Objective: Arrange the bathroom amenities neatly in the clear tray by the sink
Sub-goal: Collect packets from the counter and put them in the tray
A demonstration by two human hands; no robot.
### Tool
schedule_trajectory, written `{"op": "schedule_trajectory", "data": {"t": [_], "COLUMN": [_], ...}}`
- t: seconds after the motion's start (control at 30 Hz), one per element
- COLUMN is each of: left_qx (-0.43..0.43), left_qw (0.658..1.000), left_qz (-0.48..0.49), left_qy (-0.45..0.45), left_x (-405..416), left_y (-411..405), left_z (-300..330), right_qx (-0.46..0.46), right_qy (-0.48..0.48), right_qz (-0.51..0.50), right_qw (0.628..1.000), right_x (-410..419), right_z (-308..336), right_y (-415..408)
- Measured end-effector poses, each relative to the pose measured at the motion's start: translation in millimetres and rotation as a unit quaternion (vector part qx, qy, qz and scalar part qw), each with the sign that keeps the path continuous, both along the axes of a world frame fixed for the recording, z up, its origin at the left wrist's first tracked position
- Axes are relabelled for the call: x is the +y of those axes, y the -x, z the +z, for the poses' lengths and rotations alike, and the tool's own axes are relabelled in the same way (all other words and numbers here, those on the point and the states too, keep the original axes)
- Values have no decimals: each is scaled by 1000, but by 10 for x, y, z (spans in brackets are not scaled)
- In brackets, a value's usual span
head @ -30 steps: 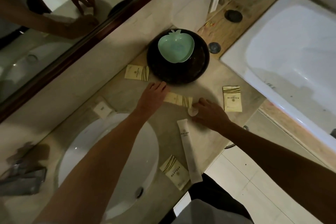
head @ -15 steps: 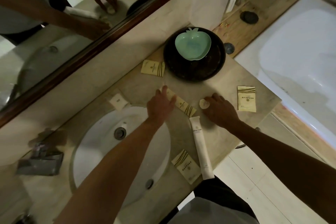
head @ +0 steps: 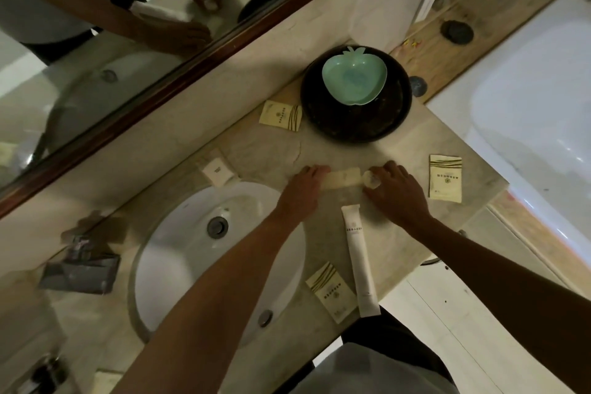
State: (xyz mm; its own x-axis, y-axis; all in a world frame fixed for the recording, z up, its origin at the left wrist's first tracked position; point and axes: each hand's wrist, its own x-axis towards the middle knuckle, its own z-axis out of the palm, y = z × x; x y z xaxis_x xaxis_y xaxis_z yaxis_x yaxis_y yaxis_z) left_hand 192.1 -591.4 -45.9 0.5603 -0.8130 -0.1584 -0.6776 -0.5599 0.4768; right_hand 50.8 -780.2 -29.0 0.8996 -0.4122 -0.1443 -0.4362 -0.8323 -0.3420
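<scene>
A long cream sachet (head: 342,178) lies flat on the stone counter between my hands. My left hand (head: 302,190) rests its fingers on the sachet's left end. My right hand (head: 396,192) holds a small round white item (head: 370,178) at the sachet's right end. A white tube (head: 358,257) lies lengthwise just below my hands. Cream packets lie around: one (head: 281,115) left of the dark bowl, one (head: 445,177) to the right of my right hand, one (head: 331,291) at the counter's front edge. A small white box (head: 219,171) sits beside the sink. No clear tray shows.
A green apple-shaped dish (head: 353,77) sits in a dark round bowl (head: 355,125) at the back. The white sink basin (head: 179,262) is at the left, a tap (head: 81,269) beyond it. A bathtub (head: 537,125) lies at the right, a mirror (head: 134,19) behind.
The long sachet has turned from a slant to lie level between my hands. My left hand has slid along to its left end; my right hand with the round item has come up against its right end.
</scene>
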Motion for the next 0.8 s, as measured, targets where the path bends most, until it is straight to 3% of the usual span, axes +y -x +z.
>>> {"op": "schedule_trajectory", "data": {"t": [0.13, 0.37, 0.47, 0.67, 0.8], "left_qx": [4, -5, -18, -31, -34], "left_qw": [998, 993, 995, 999, 998], "left_qz": [27, 117, 94, 8, 52], "left_qy": [59, 8, 2, 10, 11], "left_x": [-59, 69, 42, -198, -174], "left_y": [36, -240, -317, -314, -342], "left_z": [68, 34, 39, 23, -48], "right_qx": [-17, 18, 19, 52, 68], "right_qy": [-7, -54, -29, 41, 52], "right_qz": [48, 61, 59, 171, 190], "right_qw": [999, 997, 998, 983, 978], "right_x": [132, 326, 234, 197, 173], "right_z": [57, 38, 33, -175, -140], "right_y": [-172, -806, -738, -465, -550]}}
